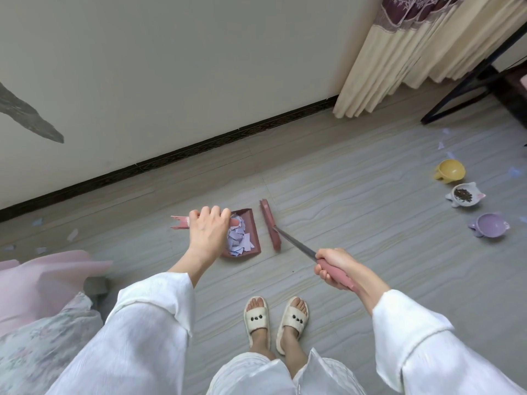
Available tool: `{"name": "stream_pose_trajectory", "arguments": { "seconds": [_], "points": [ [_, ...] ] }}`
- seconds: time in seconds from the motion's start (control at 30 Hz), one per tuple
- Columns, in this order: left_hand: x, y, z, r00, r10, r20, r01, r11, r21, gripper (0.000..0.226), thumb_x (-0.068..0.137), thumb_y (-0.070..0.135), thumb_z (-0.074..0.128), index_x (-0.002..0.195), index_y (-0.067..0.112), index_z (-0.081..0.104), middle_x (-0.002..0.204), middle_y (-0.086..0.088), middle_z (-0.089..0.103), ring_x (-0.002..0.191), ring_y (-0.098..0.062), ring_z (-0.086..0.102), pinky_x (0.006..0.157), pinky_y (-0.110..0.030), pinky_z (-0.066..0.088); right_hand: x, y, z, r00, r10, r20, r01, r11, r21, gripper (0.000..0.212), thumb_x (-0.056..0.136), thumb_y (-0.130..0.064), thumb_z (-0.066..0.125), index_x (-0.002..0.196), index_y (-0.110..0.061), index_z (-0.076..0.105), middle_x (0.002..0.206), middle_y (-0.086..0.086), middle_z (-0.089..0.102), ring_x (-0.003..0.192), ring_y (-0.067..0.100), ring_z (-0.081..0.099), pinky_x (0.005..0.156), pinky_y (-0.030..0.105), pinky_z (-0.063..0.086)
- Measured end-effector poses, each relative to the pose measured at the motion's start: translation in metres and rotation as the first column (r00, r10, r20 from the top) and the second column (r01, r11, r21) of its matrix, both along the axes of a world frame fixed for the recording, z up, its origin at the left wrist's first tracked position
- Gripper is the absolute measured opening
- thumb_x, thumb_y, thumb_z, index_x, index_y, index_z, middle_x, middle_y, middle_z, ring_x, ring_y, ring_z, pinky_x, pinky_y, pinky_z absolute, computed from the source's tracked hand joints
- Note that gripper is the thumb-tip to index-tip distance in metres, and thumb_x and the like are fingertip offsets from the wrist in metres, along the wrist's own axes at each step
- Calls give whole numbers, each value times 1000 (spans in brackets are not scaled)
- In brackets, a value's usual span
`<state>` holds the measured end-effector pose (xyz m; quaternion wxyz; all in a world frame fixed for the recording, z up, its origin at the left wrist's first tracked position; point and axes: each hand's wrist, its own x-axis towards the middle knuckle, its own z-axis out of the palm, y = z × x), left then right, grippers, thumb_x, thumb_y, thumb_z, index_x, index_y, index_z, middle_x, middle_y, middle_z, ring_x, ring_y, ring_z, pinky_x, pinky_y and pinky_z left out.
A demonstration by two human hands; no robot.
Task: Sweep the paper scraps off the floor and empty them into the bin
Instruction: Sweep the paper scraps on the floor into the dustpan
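A pink dustpan (253, 238) rests on the grey floor in the middle of the view, holding a heap of pale blue paper scraps (238, 240). My left hand (206, 232) is closed around the dustpan's handle. My right hand (335, 267) grips the pink handle of a broom, whose pink head (270, 225) stands on the floor just right of the dustpan's mouth. Loose scraps lie by the wall at the left (72, 234) and at the far right (441, 145). No bin is in view.
Three small bowls stand on the floor at the right: yellow (450, 171), white with dark pellets (464, 195), purple (489, 225). A curtain (399, 61) hangs at the upper right beside black furniture legs (456, 95). Pink and floral bedding (37, 303) fills the lower left. My slippered feet (275, 320) are below.
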<state>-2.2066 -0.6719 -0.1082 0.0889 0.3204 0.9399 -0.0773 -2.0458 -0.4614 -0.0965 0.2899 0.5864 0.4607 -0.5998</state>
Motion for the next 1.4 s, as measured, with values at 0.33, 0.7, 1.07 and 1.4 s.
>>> {"name": "stream_pose_trajectory", "arguments": {
  "seconds": [0.33,0.7,1.07,1.4],
  "points": [
    [2,54,9,1000,-1,25,-2,992,130,2,94,21,52,92,21,53,91,-3,58,89,-27,56,70,-34,26,23,31,25,979,-190,-71,196,977,82,23,93,-16,45,72,-7,50,48,2,49,24,6,39,27,9,31],
    [43,251,85,894,-396,208,345,907,243,24,97,33,43,99,10,49,107,-9,62,96,-34,61,69,-33,39,99,142,66,868,-444,-224,488,845,218,24,94,-12,45,71,-5,50,60,10,48,21,8,37,28,8,29],
    [138,478,110,843,-430,323,287,868,406,28,99,40,33,92,13,33,102,-17,63,93,-40,58,71,-37,39,233,325,96,702,-644,-304,712,637,294,24,91,-11,47,69,-4,52,58,10,51,23,8,40,30,10,32],
    [186,621,92,821,-512,254,398,831,388,36,100,42,29,108,10,41,104,-18,65,93,-41,58,69,-35,37,290,441,94,564,-763,-317,815,451,365,11,91,-4,44,84,-1,51,60,13,46,24,11,37,30,10,30]
  ]
}}
